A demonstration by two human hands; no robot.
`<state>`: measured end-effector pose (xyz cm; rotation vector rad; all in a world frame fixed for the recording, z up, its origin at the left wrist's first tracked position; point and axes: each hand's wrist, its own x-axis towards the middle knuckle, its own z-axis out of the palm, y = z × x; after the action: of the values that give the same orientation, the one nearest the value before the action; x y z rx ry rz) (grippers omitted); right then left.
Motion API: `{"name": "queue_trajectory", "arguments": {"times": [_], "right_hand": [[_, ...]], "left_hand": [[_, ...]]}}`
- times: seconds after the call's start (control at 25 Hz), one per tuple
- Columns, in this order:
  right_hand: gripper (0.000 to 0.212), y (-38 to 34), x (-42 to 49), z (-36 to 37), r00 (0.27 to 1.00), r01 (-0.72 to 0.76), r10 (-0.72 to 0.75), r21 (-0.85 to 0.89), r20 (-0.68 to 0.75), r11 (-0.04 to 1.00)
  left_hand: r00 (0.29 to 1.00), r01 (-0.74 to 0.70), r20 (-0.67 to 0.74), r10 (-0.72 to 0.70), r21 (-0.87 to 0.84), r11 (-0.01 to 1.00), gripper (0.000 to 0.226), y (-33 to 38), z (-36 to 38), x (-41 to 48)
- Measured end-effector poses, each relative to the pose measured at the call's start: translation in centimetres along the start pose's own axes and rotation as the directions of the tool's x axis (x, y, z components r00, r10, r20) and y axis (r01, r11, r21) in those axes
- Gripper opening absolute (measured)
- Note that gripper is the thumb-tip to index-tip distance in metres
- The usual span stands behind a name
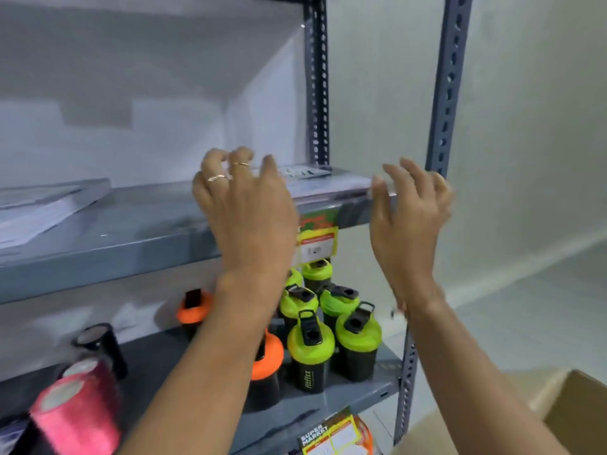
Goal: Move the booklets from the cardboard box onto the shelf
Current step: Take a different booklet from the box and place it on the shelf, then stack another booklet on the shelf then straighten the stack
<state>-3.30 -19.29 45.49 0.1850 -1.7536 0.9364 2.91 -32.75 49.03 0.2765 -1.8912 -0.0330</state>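
A stack of booklets [328, 187] in clear wrap lies flat on the grey metal shelf [131, 244], at its right end. My left hand [243, 205] hovers in front of the stack's left part, fingers spread and curled, holding nothing. My right hand [410, 205] is at the stack's right front corner, fingers apart, fingertips at or just off the edge. Another pile of booklets [42, 205] rests on the same shelf at the far left. One corner of the cardboard box [571, 412] shows at the bottom right; its inside is hidden.
On the shelf below stand several black shaker bottles with green lids [312, 353], some with orange lids [267, 359], and pink and dark cylinders [75, 418] at the left. Perforated uprights [446, 93] frame the right side. Price tags [317, 241] hang from the shelf edges.
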Motion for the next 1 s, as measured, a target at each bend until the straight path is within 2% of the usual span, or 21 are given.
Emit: {"name": "queue_trajectory", "arguments": {"times": [0.04, 0.08, 0.12, 0.16, 0.2, 0.24, 0.28, 0.32, 0.36, 0.4, 0.44, 0.52, 0.56, 0.6, 0.68, 0.76, 0.84, 1.0], "right_hand": [[0.027, 1.7, -2.5, -1.4, 0.988, 0.037, -0.032, 0.030, -0.152, 0.999], [0.025, 4.1, -5.4, -2.7, 0.971, 0.029, -0.027, 0.007, -0.239, 1.000], [0.025, 7.4, -8.4, -4.1, 0.965, -0.051, 0.037, -0.048, -0.261, 0.998], [0.028, 11.0, -11.5, -5.4, 0.952, -0.211, 0.181, -0.102, -0.245, 0.972], [0.033, 15.2, -14.7, -6.9, 0.892, -0.429, 0.390, -0.160, -0.229, 0.889], [0.040, 19.5, -18.2, -8.5, 0.762, -0.645, 0.598, -0.213, -0.249, 0.734], [0.043, 22.7, -21.2, -9.8, 0.583, -0.812, 0.761, -0.231, -0.284, 0.536], [0.045, 25.7, -24.0, -11.3, 0.384, -0.918, 0.856, -0.244, -0.347, 0.313], [0.047, 29.0, -27.0, -13.7, 0.203, -0.962, 0.881, -0.253, -0.427, 0.099], [0.050, 31.8, -29.8, -15.9, 0.064, -0.959, 0.882, -0.273, -0.467, -0.075], [0.053, 33.9, -32.6, -18.0, -0.058, -0.926, 0.878, -0.304, -0.475, -0.226], [0.059, 37.4, -38.6, -22.3, -0.297, -0.783, 0.817, -0.364, -0.494, -0.505], [0.063, 38.1, -41.0, -23.6, -0.373, -0.712, 0.789, -0.394, -0.489, -0.581], [0.066, 38.5, -43.5, -24.8, -0.418, -0.667, 0.769, -0.412, -0.483, -0.621], [0.067, 38.6, -46.5, -25.3, -0.396, -0.651, 0.792, -0.466, -0.466, -0.599], [0.060, 38.9, -47.5, -24.5, -0.336, -0.651, 0.804, -0.496, -0.491, -0.575], [0.052, 39.2, -46.8, -23.8, -0.340, -0.670, 0.780, -0.446, -0.526, -0.593], [0.051, 41.0, -46.0, -24.8, -0.544, -0.726, 0.642, -0.080, -0.541, -0.683]], "left_hand": [[0.991, -0.119, -0.075, 0.113, -0.089, 0.989, 0.025, 2.2, 0.6, -2.2], [0.964, -0.265, -0.088, 0.252, -0.219, 0.939, 0.026, 4.8, 1.6, -5.0], [0.923, -0.366, -0.029, 0.384, -0.376, 0.851, 0.028, 8.0, 2.9, -8.3], [0.869, -0.381, 0.078, 0.489, -0.525, 0.761, 0.032, 11.2, 4.4, -12.3], [0.791, -0.291, 0.242, 0.562, -0.658, 0.694, 0.038, 14.5, 5.5, -16.7], [0.668, -0.120, 0.427, 0.610, -0.747, 0.654, 0.044, 17.4, 6.4, -21.4], [0.506, 0.045, 0.604, 0.616, -0.732, 0.680, 0.050, 19.2, 7.3, -25.6], [0.327, 0.155, 0.724, 0.608, -0.675, 0.721, 0.058, 21.0, 8.5, -30.6], [0.101, 0.185, 0.788, 0.607, -0.614, 0.767, 0.067, 22.8, 9.6, -36.3], [-0.113, 0.181, 0.793, 0.598, -0.576, 0.797, 0.069, 23.9, 10.8, -41.6], [-0.292, 0.162, 0.773, 0.562, -0.540, 0.826, 0.063, 24.4, 11.9, -46.2], [-0.549, 0.040, 0.724, 0.417, -0.476, 0.878, 0.050, 25.1, 14.0, -54.1], [-0.599, -0.038, 0.736, 0.317, -0.422, 0.906, 0.048, 24.7, 15.1, -56.8], [-0.604, -0.120, 0.764, 0.226, -0.368, 0.922, 0.048, 24.0, 16.1, -59.2], [-0.539, -0.180, 0.828, 0.154, -0.292, 0.939, 0.053, 22.4, 17.3, -61.1], [-0.516, -0.066, 0.840, 0.168, -0.234, 0.970, 0.060, 22.2, 17.3, -62.7], [-0.488, -0.021, 0.854, 0.183, -0.221, 0.975, 0.062, 23.0, 16.4, -63.0], [-0.374, -0.066, 0.923, 0.091, -0.125, 0.990, 0.041, 24.3, 16.7, -61.5]]}}
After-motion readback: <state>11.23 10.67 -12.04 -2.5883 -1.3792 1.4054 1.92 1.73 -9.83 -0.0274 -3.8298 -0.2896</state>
